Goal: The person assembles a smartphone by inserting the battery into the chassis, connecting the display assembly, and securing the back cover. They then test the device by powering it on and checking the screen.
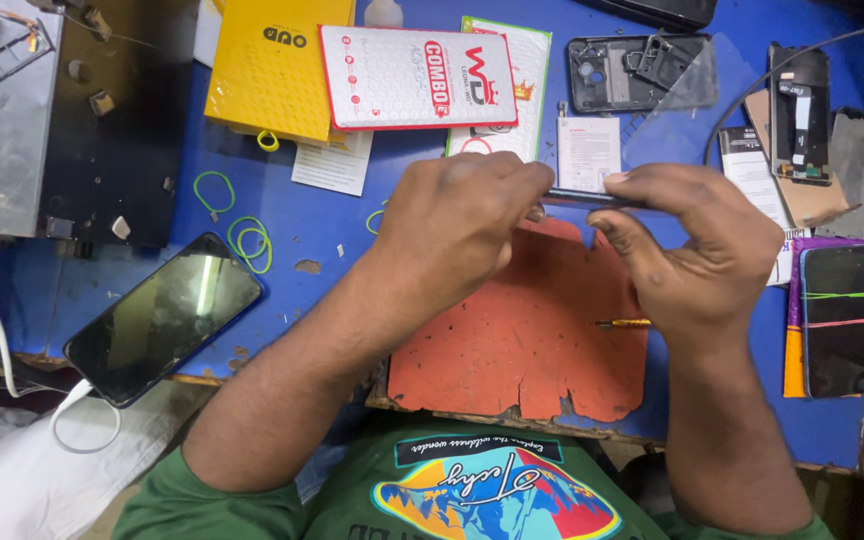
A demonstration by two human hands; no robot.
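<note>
Orange work mat [522, 340] on blue surface [282, 210]. Left hand [452, 225] and right hand [697, 255], fingers clamped on a thin dark phone panel [592, 197] held edge-on above the mat. Opened phone frame [617, 72] lies beyond; small screwdriver [624, 323] unused; work looks midway.

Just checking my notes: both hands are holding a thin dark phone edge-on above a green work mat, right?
Not quite. The head view shows the left hand and right hand holding the thin dark phone edge-on above an orange-red work mat, not a green one.
</note>
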